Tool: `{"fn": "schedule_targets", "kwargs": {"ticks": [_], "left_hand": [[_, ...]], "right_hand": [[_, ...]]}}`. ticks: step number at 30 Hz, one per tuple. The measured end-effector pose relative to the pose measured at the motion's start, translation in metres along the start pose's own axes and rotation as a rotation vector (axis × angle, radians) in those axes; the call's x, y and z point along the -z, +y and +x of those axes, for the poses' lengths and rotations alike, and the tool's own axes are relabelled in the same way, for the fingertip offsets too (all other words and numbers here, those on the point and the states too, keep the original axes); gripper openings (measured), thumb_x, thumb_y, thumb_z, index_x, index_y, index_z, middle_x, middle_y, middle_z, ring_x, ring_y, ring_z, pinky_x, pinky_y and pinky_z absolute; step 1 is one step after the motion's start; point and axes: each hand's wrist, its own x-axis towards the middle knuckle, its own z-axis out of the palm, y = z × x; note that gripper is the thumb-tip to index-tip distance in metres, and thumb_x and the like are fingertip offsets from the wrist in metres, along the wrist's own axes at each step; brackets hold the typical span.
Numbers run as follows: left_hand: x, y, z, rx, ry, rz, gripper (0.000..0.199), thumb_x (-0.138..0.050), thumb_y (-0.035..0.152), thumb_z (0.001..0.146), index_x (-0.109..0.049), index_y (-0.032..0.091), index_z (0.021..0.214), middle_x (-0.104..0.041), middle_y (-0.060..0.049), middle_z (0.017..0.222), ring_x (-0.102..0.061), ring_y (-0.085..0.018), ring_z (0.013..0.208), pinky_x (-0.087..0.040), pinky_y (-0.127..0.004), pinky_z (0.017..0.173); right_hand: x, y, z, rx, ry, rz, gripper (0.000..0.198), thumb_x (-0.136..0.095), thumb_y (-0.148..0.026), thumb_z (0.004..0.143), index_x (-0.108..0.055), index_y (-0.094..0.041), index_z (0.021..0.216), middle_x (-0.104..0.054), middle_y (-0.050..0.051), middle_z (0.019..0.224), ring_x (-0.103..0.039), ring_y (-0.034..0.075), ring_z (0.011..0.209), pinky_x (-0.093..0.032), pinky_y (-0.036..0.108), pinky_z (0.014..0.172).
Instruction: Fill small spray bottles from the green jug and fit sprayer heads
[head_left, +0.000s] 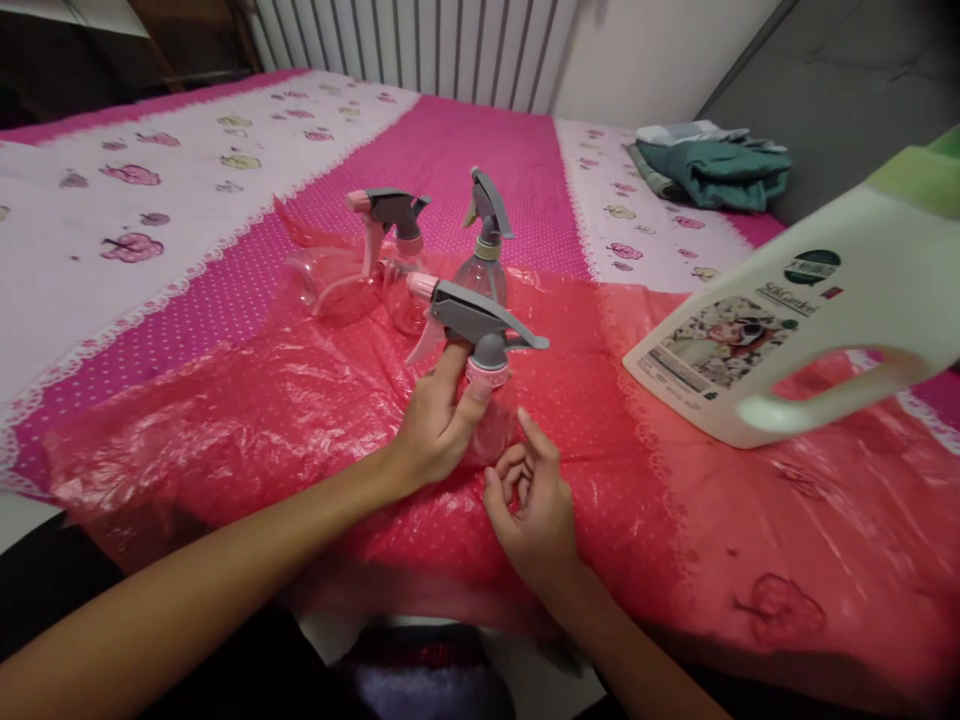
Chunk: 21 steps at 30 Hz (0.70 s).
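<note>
My left hand (440, 425) is wrapped round the neck of a clear spray bottle (491, 425) with a grey and pink trigger head. That bottle stands upright, or nearly so, above the red plastic sheet (285, 430). Close by its lower right side is my right hand (536, 505), index finger stretched out and the other fingers loosely curled, holding nothing. I cannot tell whether the fingertip touches the bottle. Behind stand a second spray bottle (409, 240) with a pink and grey head and a third (487, 270) with a grey head and yellowish trigger.
A large white detergent jug (720, 350) with a green top stands tilted in view at the right. Folded green cloths (705, 170) lie at the back right. The pink and white bedspread (247, 150) reaches back to a slatted panel (420, 50).
</note>
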Motion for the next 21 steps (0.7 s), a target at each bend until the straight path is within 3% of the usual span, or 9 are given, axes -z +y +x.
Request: {"fn": "schedule_targets", "kwargs": {"ticks": [7,12,15,21], "left_hand": [[-0.0031,0.0009,0.0071,-0.016,-0.001,0.009,0.041,-0.042,0.059,0.113,-0.058,0.026,0.132,-0.073,-0.005,0.101,-0.068,-0.019,0.079,-0.057,-0.041,0.088],[-0.0040,-0.0010,0.0063,-0.029,0.009,0.004,0.040,-0.045,0.057,0.112,-0.054,0.026,0.137,-0.073,-0.011,0.135,-0.074,-0.025,0.115,-0.058,-0.042,0.096],[-0.0041,-0.0009,0.0060,-0.032,0.006,0.014,0.044,-0.046,0.058,0.112,-0.053,0.025,0.140,-0.071,-0.013,0.143,-0.073,-0.026,0.125,-0.057,-0.043,0.101],[-0.0022,0.0005,0.0038,0.025,0.021,0.011,0.038,-0.056,0.056,0.108,-0.060,0.025,0.129,-0.078,-0.011,0.126,-0.075,-0.027,0.115,-0.058,-0.047,0.101]], "right_hand": [[-0.0001,-0.0014,0.0006,-0.040,-0.006,0.003,0.074,-0.056,-0.015,0.096,-0.033,-0.027,0.166,-0.063,-0.006,0.080,-0.057,0.010,0.055,-0.050,0.021,0.052],[-0.0008,-0.0005,0.0005,-0.009,-0.001,-0.019,0.075,-0.055,-0.014,0.097,-0.031,-0.028,0.166,-0.063,-0.006,0.081,-0.058,0.009,0.056,-0.052,0.022,0.054],[-0.0006,-0.0006,0.0009,-0.015,0.001,-0.021,0.073,-0.055,-0.015,0.097,-0.032,-0.027,0.165,-0.063,-0.006,0.082,-0.058,0.010,0.056,-0.053,0.022,0.055],[-0.0005,-0.0011,0.0005,-0.003,0.002,-0.032,0.071,-0.054,-0.014,0.097,-0.033,-0.027,0.164,-0.062,-0.006,0.081,-0.058,0.009,0.056,-0.053,0.021,0.055]]}}
